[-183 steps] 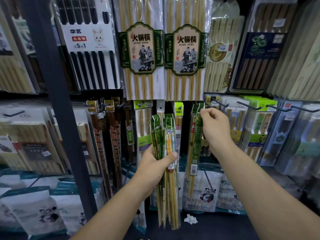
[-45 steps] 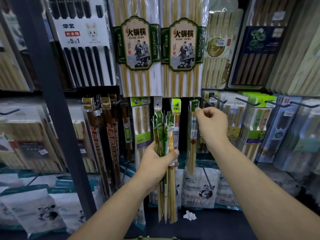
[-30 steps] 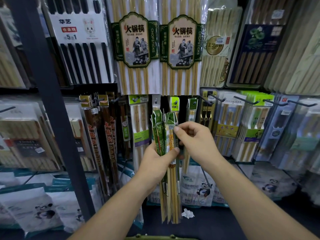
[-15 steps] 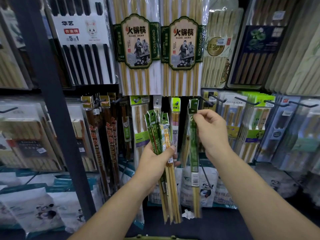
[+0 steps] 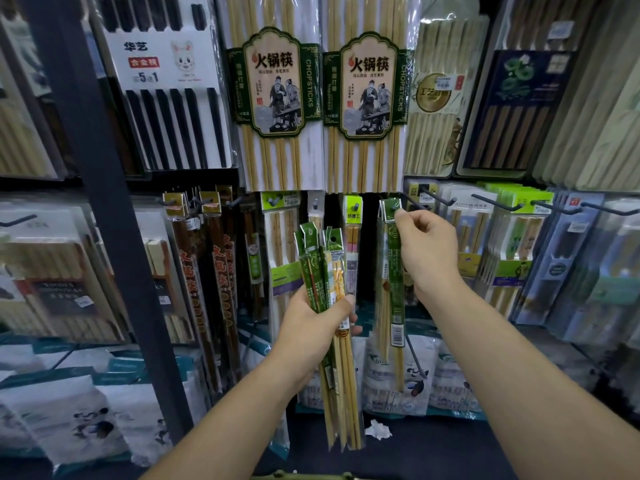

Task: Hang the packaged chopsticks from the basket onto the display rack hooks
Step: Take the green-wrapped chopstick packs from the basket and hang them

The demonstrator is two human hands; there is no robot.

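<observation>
My left hand point(image 5: 317, 327) grips a bundle of several green-topped chopstick packs point(image 5: 327, 271) upright in front of the rack, their bamboo ends hanging below my fist. My right hand point(image 5: 427, 249) pinches the top of one green chopstick pack point(image 5: 394, 271) at its header card, which sits at a dark rack hook point(image 5: 393, 206) just under the big hot-pot chopstick packs. The pack hangs straight down from there. Whether the hook is through its hole I cannot tell. The basket shows only as a green rim point(image 5: 304, 475) at the bottom edge.
A dark upright post point(image 5: 104, 202) crosses the left. Bare hooks point(image 5: 436, 199) stick out to the right of my right hand, above more hanging packs. Large hot-pot chopstick packs point(image 5: 277, 98) hang overhead. Panda-printed bags point(image 5: 394, 379) and a paper scrap point(image 5: 379, 429) lie below.
My right hand let go of a hung pack, came down to the bundle, drew one green pack out and raised it to the hook. My left hand stayed about where it was.
</observation>
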